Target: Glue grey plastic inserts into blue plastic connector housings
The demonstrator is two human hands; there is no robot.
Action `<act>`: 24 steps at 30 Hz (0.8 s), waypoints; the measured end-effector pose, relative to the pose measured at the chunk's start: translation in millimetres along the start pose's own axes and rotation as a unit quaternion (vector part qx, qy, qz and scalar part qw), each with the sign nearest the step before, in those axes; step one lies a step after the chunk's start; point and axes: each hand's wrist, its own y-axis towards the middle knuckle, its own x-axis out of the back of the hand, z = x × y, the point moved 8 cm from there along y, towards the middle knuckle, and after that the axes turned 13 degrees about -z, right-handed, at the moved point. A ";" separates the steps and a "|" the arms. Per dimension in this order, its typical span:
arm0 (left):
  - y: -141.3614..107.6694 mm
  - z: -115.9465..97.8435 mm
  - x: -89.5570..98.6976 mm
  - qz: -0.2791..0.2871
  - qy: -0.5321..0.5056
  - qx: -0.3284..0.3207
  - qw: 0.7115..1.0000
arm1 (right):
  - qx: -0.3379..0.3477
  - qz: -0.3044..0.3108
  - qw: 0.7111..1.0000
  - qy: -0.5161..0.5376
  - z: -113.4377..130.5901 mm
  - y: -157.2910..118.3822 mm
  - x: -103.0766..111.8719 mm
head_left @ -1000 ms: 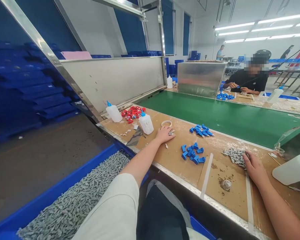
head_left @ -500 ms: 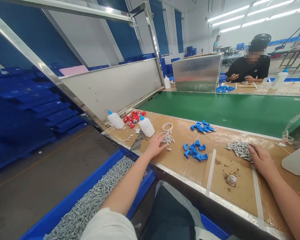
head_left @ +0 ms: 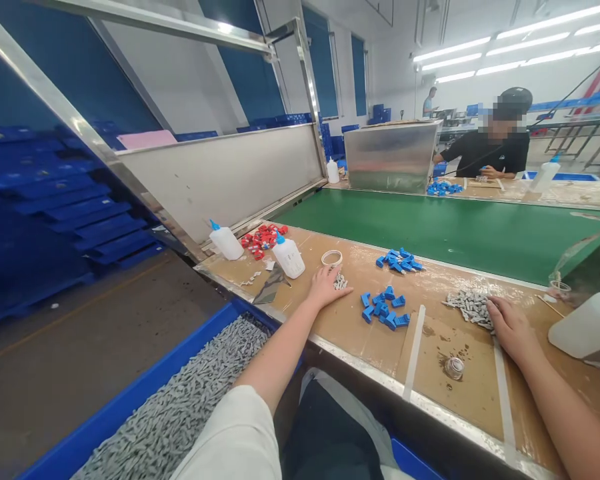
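Observation:
My left hand [head_left: 327, 288] lies over a small pile of grey plastic parts [head_left: 340, 281], fingers spread around it. On the right, my right hand [head_left: 513, 325] rests against the edge of a bigger heap of grey parts [head_left: 469, 305], its fingers stretched out and partly hiding that side. Between the hands sit two groups of blue plastic pieces, a nearer one [head_left: 384, 308] and a farther one [head_left: 401, 260]. A roll of tape [head_left: 332, 258] lies just beyond my left hand. Nearer to me, a small clear cup [head_left: 454, 367] stands on a wet-spotted cardboard patch.
Two white squeeze bottles [head_left: 289, 257] and red pieces [head_left: 264, 239] occupy the table's left end. A blue bin [head_left: 145, 393] of grey parts stands below left. Beyond the table runs a green conveyor belt [head_left: 430, 217]; a co-worker [head_left: 495, 150] sits across it. A white container [head_left: 583, 327] is at right.
My left hand has slid a little right and forward over the small grey pile, now covering more of it. My right hand stays by its heap. The view has shifted slightly.

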 end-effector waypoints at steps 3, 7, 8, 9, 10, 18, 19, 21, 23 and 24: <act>8.9 -1.3 0.9 -0.030 0.030 0.013 0.999 | 0.000 -0.008 1.000 0.003 2.2 0.7 0.7; 13.7 -3.4 1.5 -0.044 0.054 0.011 0.998 | -0.003 -0.015 1.000 0.006 7.1 1.1 2.9; 13.7 -3.9 1.5 -0.046 0.052 0.008 0.998 | -0.004 -0.016 1.000 0.008 8.0 1.0 3.5; 13.3 -4.5 1.6 -0.049 0.048 0.004 0.998 | -0.005 -0.017 1.000 0.010 8.7 0.9 4.0; 12.5 -4.8 1.7 -0.052 0.042 0.001 0.998 | -0.007 -0.018 1.000 0.013 9.2 0.7 4.3; 7.0 -4.2 4.5 -0.052 0.057 0.013 0.997 | -0.025 -0.021 0.999 0.042 7.5 0.5 2.6; 7.4 -5.4 4.4 -0.043 0.066 0.011 0.997 | -0.030 -0.024 0.998 0.045 8.4 0.7 3.2; 9.7 -8.8 3.9 -0.024 0.080 -0.001 0.996 | -0.041 -0.028 0.997 0.058 11.6 1.6 5.1; 13.7 -13.3 2.1 -0.005 0.087 -0.023 0.996 | -0.060 -0.033 0.994 0.083 14.4 3.5 7.9; 15.8 -16.2 0.3 0.007 0.093 -0.039 0.995 | -0.076 -0.037 0.992 0.097 14.6 4.6 9.7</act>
